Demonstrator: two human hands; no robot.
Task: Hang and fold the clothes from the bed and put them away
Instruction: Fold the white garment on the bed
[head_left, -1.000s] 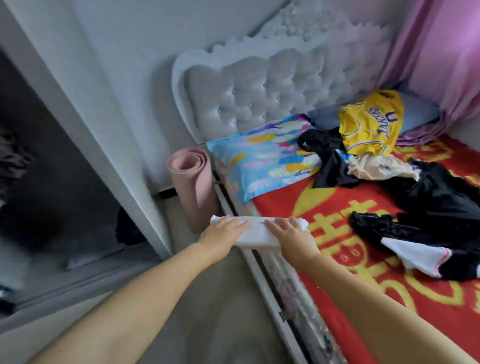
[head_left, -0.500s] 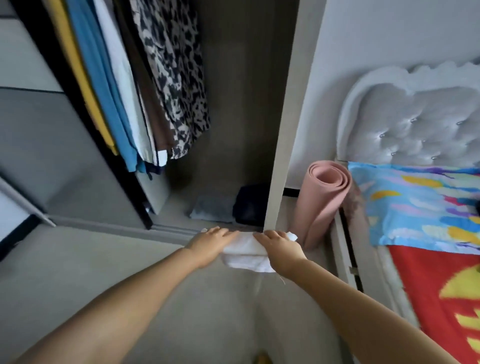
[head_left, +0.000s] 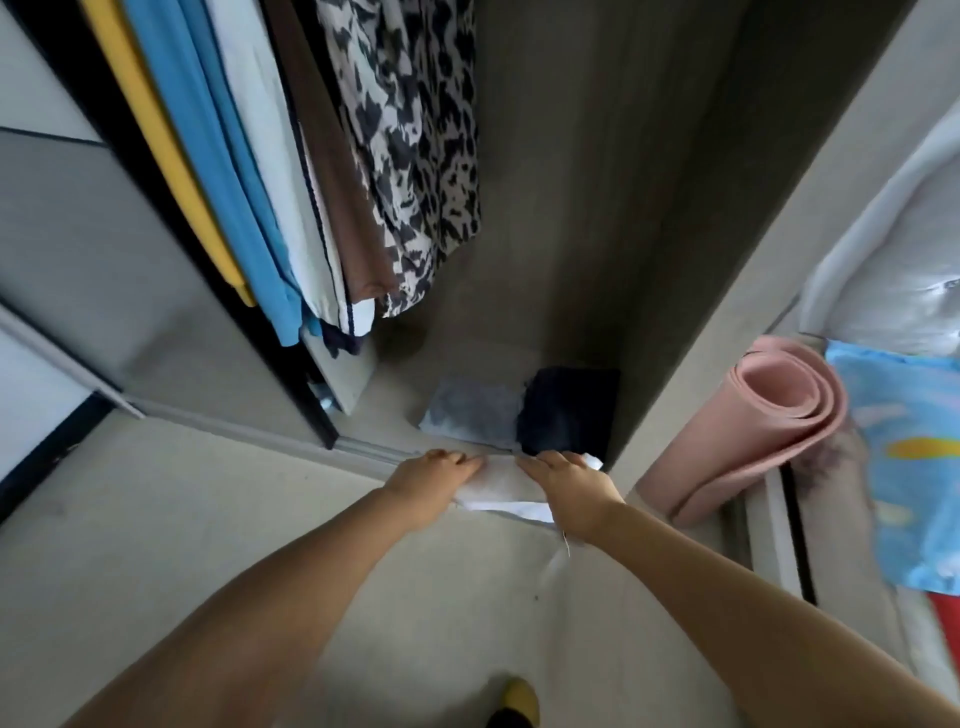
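1. Head view, only one there is: both hands carry a folded white cloth (head_left: 498, 480) at lower centre of the frame, just in front of the open wardrobe (head_left: 597, 208).
2. Grip: left hand (head_left: 434, 475) and right hand (head_left: 563, 480) each hold one end, fingers lying over the top. Thumbs are hidden under the cloth, so I'm guessing a pinch from below. Holding both ends probably keeps the fold from flopping open.
3. Wardrobe floor, centre of frame: a grey fold (head_left: 470, 413) and a dark fold (head_left: 569, 413) sit side by side, touching. Looks like that's the stack spot, so the white one likely goes on top or beside them.
4. Edges to mind: the sliding-door track (head_left: 363, 449) runs right under the hands, and the side panel (head_left: 727, 291) is close on the right.
5. Room: hanging clothes (head_left: 332, 171) fill the upper left, but end well above the folds. Pink mat (head_left: 769, 415) stands outside, at the right.
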